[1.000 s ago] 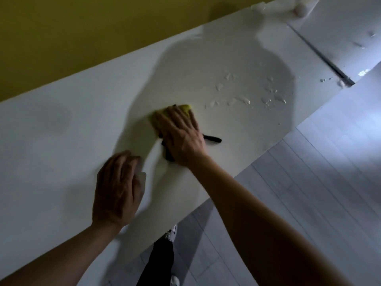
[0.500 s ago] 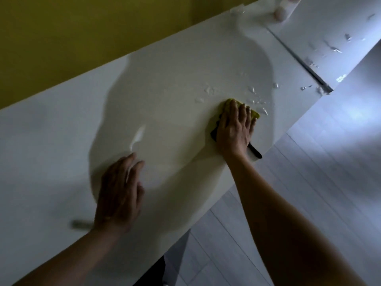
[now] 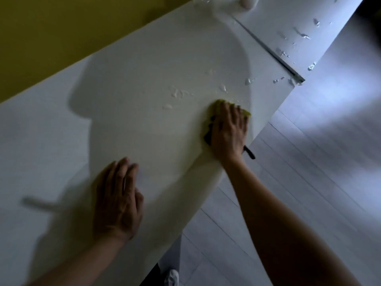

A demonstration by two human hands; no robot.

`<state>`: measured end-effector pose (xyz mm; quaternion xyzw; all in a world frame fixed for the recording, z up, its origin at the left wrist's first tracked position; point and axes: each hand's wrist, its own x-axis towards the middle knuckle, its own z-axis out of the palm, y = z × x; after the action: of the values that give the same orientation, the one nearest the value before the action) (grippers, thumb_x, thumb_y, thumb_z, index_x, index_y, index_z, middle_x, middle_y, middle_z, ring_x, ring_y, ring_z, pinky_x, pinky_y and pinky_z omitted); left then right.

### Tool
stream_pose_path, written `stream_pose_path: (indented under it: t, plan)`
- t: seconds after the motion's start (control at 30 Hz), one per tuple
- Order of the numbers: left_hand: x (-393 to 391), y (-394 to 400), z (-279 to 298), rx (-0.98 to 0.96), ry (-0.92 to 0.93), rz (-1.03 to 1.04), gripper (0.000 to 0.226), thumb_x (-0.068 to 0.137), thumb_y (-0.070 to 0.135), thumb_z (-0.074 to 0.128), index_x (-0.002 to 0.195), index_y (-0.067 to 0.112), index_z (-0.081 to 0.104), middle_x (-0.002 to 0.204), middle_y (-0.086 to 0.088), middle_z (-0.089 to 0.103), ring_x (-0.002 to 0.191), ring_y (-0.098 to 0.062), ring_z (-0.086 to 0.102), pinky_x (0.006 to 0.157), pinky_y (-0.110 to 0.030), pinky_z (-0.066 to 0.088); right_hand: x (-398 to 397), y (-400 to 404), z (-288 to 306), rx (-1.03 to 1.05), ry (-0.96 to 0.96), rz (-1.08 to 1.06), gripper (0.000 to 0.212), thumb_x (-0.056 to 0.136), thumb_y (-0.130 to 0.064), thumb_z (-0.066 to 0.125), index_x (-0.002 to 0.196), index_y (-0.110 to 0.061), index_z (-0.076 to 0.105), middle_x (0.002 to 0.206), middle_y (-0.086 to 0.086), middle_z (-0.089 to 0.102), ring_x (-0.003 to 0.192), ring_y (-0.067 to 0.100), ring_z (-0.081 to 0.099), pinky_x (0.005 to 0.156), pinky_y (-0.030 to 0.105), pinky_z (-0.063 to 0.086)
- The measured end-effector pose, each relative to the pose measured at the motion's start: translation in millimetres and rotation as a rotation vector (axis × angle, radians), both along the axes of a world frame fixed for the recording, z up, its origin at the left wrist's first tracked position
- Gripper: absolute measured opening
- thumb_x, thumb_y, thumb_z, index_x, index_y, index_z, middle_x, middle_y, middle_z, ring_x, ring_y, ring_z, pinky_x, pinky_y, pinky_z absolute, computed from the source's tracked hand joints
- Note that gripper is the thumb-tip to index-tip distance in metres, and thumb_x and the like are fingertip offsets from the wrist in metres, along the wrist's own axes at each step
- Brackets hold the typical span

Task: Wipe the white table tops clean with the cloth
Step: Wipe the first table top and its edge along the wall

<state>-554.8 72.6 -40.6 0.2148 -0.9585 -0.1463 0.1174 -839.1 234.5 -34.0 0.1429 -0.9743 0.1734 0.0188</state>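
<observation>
While your right hand lies flat with fingers spread over the yellow-green cloth, pressing it onto the white tabletop near the front edge, you cover most of the cloth so pressure seems to spread evenly. Water droplets sit just beyond your fingertips, likely the next patch to wipe. Your left hand rests open, palm down and holding nothing, probably bracing you. More droplets dot the neighbouring tabletop past the seam.

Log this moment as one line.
right hand presses cloth on table top | left hand flat | droplets remain
</observation>
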Motion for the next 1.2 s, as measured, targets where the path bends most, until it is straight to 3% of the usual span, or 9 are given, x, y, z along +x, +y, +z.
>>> stream_pose_path:
  t: [0.07,0.23,0.6,0.7,0.83,0.9,0.97,1.07,1.2]
  plan:
    - [-1,0,-2,-0.001,-0.006,0.003,0.059,0.095,0.023,0.036,0.146,-0.001,0.054,0.156,-0.022,0.047,0.143,-0.048,0.042,0.12,-0.061,0.03,-38,12,4,-0.01,-0.044,-0.136,0.057,0.105,-0.044,0.03,0.16,-0.029,0.023,0.168,0.005,0.019,0.156,0.021,0.01,0.127,0.042,0.001]
    - [-2,1,-2,-0.007,0.001,-0.003,0.058,0.095,0.022,0.037,0.146,-0.001,0.053,0.156,-0.023,0.046,0.144,-0.048,0.041,0.121,-0.06,0.029,-60,19,8,-0.038,-0.112,-0.129,0.06,0.104,-0.047,0.026,0.16,-0.03,0.02,0.169,0.002,0.015,0.156,0.019,0.006,0.127,0.043,0.002]
    - [-1,0,-8,-0.066,0.047,-0.005,0.055,0.094,0.021,0.041,0.143,0.001,0.055,0.151,-0.024,0.05,0.14,-0.048,0.045,0.121,-0.058,0.031,210,-17,4,-0.1,-0.055,0.24,0.057,0.1,-0.04,0.046,0.154,-0.025,0.039,0.159,0.004,0.037,0.151,0.024,0.025,0.124,0.048,0.016]
    - [-3,-1,-8,-0.065,0.049,-0.001,0.058,0.091,0.021,0.042,0.144,0.001,0.052,0.151,-0.024,0.049,0.14,-0.047,0.045,0.122,-0.056,0.03,263,-12,6,-0.163,-0.083,0.109,0.056,0.103,-0.04,0.031,0.156,-0.022,0.037,0.161,0.006,0.034,0.154,0.022,0.02,0.125,0.05,0.015]
    - [-2,2,-7,-0.084,0.06,0.0,0.057,0.092,0.02,0.043,0.146,0.002,0.05,0.153,-0.023,0.048,0.142,-0.045,0.043,0.124,-0.054,0.027,307,-17,-6,-0.322,-0.14,-0.236,0.062,0.104,-0.03,0.04,0.16,-0.014,0.021,0.169,0.009,0.011,0.157,0.023,0.005,0.127,0.049,0.011]
    - [-1,3,-7,-0.093,0.063,0.007,0.057,0.093,0.02,0.043,0.147,0.003,0.05,0.153,-0.023,0.048,0.142,-0.045,0.042,0.124,-0.054,0.028,297,-25,-8,-0.439,-0.218,-0.376,0.069,0.103,-0.032,0.037,0.162,-0.015,0.004,0.169,0.009,-0.003,0.157,0.022,-0.003,0.128,0.039,0.004]
    - [-2,4,-6,-0.093,0.058,0.015,0.056,0.094,0.02,0.042,0.147,0.003,0.05,0.153,-0.023,0.048,0.142,-0.044,0.042,0.124,-0.054,0.028,265,-25,-6,-0.558,-0.311,-0.496,0.07,0.106,-0.036,0.032,0.161,-0.02,-0.008,0.169,0.006,-0.003,0.155,0.02,0.0,0.125,0.033,0.004]
    - [-3,5,-6,-0.093,0.048,0.025,0.055,0.094,0.02,0.043,0.147,0.004,0.05,0.154,-0.022,0.047,0.143,-0.042,0.04,0.124,-0.054,0.026,184,-7,-1,-0.594,-0.332,-0.608,0.068,0.107,-0.036,0.034,0.161,-0.013,-0.003,0.159,0.013,0.019,0.144,0.03,0.025,0.121,0.037,0.017]
    - [-3,4,-5,-0.088,0.038,0.026,0.056,0.094,0.021,0.041,0.147,0.004,0.049,0.155,-0.022,0.046,0.144,-0.043,0.04,0.125,-0.054,0.025,61,17,9,-0.481,-0.326,-0.693,0.061,0.108,-0.032,0.032,0.159,-0.007,0.009,0.149,0.02,0.03,0.134,0.036,0.036,0.118,0.046,0.027]
